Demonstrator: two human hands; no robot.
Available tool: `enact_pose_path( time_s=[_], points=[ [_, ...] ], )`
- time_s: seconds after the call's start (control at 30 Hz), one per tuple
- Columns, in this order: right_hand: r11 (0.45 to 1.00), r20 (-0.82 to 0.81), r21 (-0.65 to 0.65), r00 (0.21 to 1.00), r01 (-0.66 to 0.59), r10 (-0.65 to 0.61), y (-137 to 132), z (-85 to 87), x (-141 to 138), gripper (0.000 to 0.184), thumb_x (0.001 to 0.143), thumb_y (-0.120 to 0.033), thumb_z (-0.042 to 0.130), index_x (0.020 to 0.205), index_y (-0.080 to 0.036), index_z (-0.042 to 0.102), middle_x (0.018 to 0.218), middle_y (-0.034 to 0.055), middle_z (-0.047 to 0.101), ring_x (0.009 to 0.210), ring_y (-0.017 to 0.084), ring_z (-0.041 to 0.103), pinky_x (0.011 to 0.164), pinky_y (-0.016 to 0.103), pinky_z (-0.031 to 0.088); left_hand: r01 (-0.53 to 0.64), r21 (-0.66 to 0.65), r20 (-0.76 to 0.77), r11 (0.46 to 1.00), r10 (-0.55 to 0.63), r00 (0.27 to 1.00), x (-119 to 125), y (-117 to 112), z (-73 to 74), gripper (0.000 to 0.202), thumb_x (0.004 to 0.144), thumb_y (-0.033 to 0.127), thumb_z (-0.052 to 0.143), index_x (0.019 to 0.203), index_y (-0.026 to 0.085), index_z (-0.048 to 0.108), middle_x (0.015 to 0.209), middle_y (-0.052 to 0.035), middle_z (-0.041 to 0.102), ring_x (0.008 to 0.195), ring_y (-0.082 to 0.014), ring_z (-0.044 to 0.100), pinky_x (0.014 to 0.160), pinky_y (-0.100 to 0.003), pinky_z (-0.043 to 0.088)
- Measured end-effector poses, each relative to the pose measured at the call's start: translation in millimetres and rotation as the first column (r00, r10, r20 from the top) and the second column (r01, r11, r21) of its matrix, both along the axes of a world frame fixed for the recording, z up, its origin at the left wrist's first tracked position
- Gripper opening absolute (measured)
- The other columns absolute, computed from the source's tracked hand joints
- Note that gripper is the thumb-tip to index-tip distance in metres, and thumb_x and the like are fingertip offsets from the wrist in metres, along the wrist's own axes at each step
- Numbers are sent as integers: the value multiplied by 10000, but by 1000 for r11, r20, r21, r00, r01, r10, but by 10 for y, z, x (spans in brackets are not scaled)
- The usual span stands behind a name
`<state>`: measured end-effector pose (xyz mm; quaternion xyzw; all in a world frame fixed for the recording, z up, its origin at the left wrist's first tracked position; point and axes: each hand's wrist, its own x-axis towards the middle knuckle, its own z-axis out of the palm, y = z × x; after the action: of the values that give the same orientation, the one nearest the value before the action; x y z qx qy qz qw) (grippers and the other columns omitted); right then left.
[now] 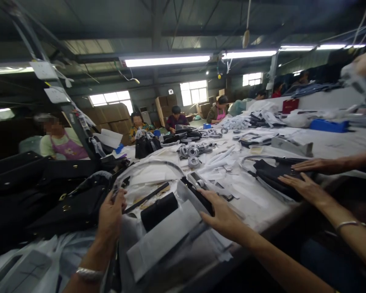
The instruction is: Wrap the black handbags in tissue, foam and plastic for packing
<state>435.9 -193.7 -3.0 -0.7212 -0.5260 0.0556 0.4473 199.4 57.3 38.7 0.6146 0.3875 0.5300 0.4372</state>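
Clear plastic bag (149, 173) on near table (332, 144) edge, black pouch (158, 211) inside. Left hand (111, 215) fingers curled, pinching bag rim. Right hand (222, 217) flat, fingers together on black strip (198, 195). Likely light, floppy, slippery; hold by rim.

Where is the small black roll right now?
In the head view, low and centre, the black roll lies on the table, between the person's left hand and right hand.
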Motion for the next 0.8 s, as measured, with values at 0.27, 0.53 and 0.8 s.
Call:
enact_pose_path(
  time_s=[0.27, 0.53, 0.8],
  points=[
    [993, 5, 29, 994, -112, 112, 578, 223, -266, 480, 860, -297, 655, 1330, -216, 603, 1483, 121, 474, 1391, 303, 411, 1163, 435, 334, -44, 188, -54, 981, 55, 997, -377, -651, 262, 595, 776, 608, 704, 1239, 245, 614, 951, -4, 651, 764, -126, 569, 675, -199, 471],
    [720, -788, 479, 115, -503, 605, 1059, 895, -813, 613, 914, -644, 553, 1244, -130, 600, 1171, 158, 702, 1095, 243, 672, 1002, 412, 500, 240, 79, -145, 968, -227, 963, -642, -900, 54, 628, 876, 700, 490, 1197, 176, 617, 757, -33, 598, 620, -142, 502, 582, -257, 442],
    [615, -639, 498, 220, -612, 737, 1323, 1407, -640, 470, 840, -592, 686, 923, -131, 728, 905, 84, 760, 894, 210, 725, 880, 336, 550, 448, -191, -370, 873, -487, 791, -768, -674, 255, 630, 848, 747, 475, 1052, 188, 681, 740, -51, 629, 642, -179, 560, 602, -284, 479]
  ],
)
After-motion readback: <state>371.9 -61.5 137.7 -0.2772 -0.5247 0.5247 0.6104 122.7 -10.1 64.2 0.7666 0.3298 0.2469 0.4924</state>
